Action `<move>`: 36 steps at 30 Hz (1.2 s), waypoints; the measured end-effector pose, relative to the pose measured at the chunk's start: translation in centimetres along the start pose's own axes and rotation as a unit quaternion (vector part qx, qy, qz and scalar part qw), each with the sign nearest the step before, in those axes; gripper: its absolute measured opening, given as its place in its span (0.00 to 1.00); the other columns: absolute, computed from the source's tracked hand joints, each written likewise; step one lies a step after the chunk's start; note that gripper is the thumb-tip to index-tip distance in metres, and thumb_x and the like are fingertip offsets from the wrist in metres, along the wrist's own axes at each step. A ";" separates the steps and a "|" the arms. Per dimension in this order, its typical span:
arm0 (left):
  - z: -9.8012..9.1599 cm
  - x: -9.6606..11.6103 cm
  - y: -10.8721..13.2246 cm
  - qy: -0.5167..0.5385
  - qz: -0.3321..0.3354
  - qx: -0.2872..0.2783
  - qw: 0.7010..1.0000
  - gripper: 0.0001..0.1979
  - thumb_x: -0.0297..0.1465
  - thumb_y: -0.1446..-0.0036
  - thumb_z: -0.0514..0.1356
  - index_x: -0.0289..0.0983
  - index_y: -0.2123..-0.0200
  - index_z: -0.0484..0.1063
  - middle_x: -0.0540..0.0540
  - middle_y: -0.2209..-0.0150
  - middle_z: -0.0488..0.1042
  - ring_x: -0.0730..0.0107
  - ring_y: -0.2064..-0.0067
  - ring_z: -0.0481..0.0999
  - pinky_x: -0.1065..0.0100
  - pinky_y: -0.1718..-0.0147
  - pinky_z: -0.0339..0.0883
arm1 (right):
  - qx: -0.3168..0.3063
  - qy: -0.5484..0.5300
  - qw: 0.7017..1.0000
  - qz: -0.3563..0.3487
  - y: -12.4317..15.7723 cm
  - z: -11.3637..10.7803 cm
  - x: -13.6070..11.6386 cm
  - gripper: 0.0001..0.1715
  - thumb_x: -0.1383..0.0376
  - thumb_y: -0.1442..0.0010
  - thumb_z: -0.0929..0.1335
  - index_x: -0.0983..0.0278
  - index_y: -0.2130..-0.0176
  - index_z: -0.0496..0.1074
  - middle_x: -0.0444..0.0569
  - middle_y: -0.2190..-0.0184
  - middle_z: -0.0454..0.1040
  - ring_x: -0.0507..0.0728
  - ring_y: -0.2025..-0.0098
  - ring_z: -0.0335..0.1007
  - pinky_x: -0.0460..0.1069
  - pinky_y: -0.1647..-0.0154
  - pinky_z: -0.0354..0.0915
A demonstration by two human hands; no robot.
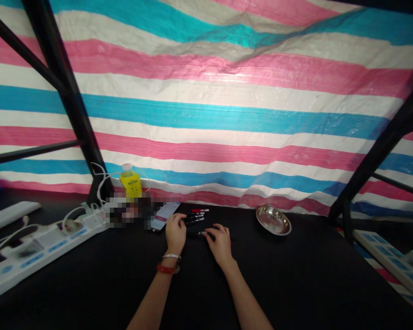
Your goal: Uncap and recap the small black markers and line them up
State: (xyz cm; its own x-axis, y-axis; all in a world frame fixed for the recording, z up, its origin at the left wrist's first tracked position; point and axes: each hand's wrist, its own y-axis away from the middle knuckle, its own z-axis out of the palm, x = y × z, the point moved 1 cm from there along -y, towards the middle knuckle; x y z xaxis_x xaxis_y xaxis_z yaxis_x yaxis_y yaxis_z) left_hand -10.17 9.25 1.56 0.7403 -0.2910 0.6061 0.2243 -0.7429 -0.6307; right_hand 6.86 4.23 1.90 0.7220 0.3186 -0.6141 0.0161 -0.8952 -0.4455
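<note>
The left hand (175, 231) lay knuckles-up on the black desk (296, 284), its fingers curled around the near ends of a small cluster of slim black pens with red and silver tips (195, 216). A silver bangle and a red band (168, 269) circled that wrist. The right hand (221, 243) rested just beside it, fingers bent downward onto a single thin dark pen with a silver tip (203, 233) lying flat on the desk between the two hands; whether it pinched the pen or only pressed on it could not be told.

Just left of the left hand lay a smartphone with a lit screen (164, 215), next to a blurred patch. Behind that stood a yellow plastic bottle with a white cap (131, 182). To the right of the hands, well apart, sat a shallow round steel dish (273, 220). A long white power strip with blue switches (37, 247) ran along the left edge of the desk, white cables plugged into it. A pink, blue and white striped tarpaulin (227, 91) hung behind everything, crossed by black metal frame bars (65, 91).
</note>
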 end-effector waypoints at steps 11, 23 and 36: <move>0.4 2.9 1.2 -0.074 0.134 -0.164 0.975 0.11 0.32 0.42 0.51 0.40 0.61 0.73 0.45 0.60 0.76 0.60 0.57 0.70 0.60 0.61 0.61 | -0.029 0.007 0.999 -0.025 0.0 -0.3 0.0 0.12 0.68 0.47 0.67 0.56 0.62 0.76 0.45 0.63 0.77 0.60 0.52 0.64 0.54 0.53 0.53; 0.6 3.1 1.7 -0.086 0.143 -0.159 0.973 0.12 0.33 0.41 0.51 0.41 0.59 0.72 0.44 0.57 0.74 0.59 0.54 0.69 0.59 0.59 0.59 | 0.085 -0.034 0.990 0.111 -1.0 -3.6 6.9 0.11 0.57 0.53 0.70 0.56 0.68 0.78 0.45 0.73 0.74 0.58 0.65 0.66 0.50 0.62 0.57; 0.6 3.6 1.9 -0.081 0.162 -0.166 0.969 0.12 0.34 0.41 0.52 0.41 0.57 0.71 0.43 0.55 0.72 0.59 0.52 0.67 0.57 0.56 0.58 | 0.013 -0.085 0.992 0.092 -0.3 -4.7 6.7 0.13 0.56 0.66 0.75 0.54 0.74 0.78 0.42 0.76 0.70 0.56 0.66 0.63 0.49 0.61 0.55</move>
State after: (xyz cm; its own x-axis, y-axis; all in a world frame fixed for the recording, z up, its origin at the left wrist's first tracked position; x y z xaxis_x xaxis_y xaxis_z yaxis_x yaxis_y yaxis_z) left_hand -6.69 7.15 2.22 0.8336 -0.4625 0.3020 -0.2322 -0.7895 -0.5682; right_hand 14.92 5.21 1.02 0.5842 0.2010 -0.7863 -0.1242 -0.9353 -0.3314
